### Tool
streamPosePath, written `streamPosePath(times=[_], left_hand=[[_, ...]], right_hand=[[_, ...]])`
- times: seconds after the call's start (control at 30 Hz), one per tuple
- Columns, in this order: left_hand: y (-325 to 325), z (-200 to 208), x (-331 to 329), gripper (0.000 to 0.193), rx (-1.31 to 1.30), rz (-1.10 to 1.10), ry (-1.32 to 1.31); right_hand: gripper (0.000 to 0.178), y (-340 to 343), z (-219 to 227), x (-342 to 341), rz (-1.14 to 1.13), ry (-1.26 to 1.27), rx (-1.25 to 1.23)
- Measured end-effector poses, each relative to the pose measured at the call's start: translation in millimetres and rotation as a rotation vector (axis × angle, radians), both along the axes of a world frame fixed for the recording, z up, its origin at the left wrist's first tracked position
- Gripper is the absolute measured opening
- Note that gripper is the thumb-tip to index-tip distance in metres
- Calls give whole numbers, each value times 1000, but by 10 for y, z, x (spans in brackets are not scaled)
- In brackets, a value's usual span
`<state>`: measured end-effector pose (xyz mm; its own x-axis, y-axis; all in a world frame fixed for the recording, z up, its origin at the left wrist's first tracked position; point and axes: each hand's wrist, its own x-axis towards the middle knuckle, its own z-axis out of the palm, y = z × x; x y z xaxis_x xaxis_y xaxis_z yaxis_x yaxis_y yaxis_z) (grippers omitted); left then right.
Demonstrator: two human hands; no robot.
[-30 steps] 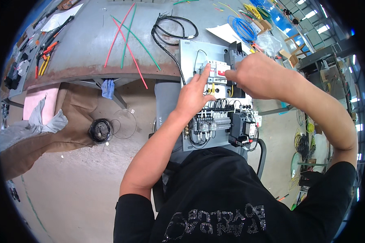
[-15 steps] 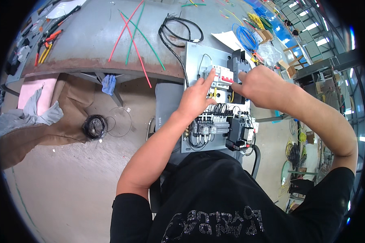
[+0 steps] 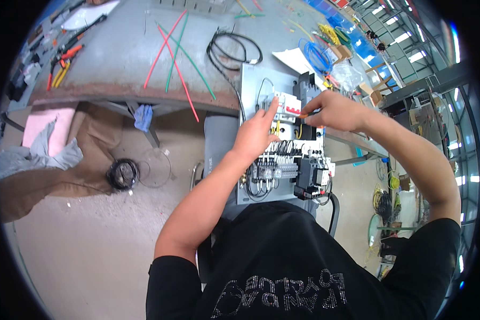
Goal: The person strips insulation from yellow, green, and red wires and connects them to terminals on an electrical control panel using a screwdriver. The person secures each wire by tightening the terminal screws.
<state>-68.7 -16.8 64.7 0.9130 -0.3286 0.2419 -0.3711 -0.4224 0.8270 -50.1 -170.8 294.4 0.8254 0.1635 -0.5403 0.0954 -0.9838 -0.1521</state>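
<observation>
Over there it's a black, short-sleeved cloth T-shirt, its chest carrying small, glittering silver studs set out as letters. Its loose black sleeves end near the elbows; left hand and right hand are bare.

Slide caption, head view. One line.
Left hand against a white, red-levered breaker block on a grey metal panel; right hand holding a slim orange-and-black tool beside the block.
</observation>
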Motion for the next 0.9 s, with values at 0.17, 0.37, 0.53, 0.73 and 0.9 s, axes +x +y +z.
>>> streamPosePath(times=[0.17, 0.37, 0.53, 0.73, 0.9], left_hand=[[-44, -18, 28, 116, 35, 23, -89], [-64, 78, 14, 118, 9, 8, -78], [2, 19, 31, 100, -34, 82, -107], [1, 58, -40, 116, 27, 17, -47], [-30, -115, 3, 111, 3, 43, -148]], right_hand=[[36, 77, 107, -42, -171, 30, 36], [43, 112, 85, 104, 126, -54, -183], [17, 117, -60, -149, 726, -427, -285], [17, 272, 200, -222, 766, -264, -392], [20, 256, 36, -9, 511, -149, -435]])
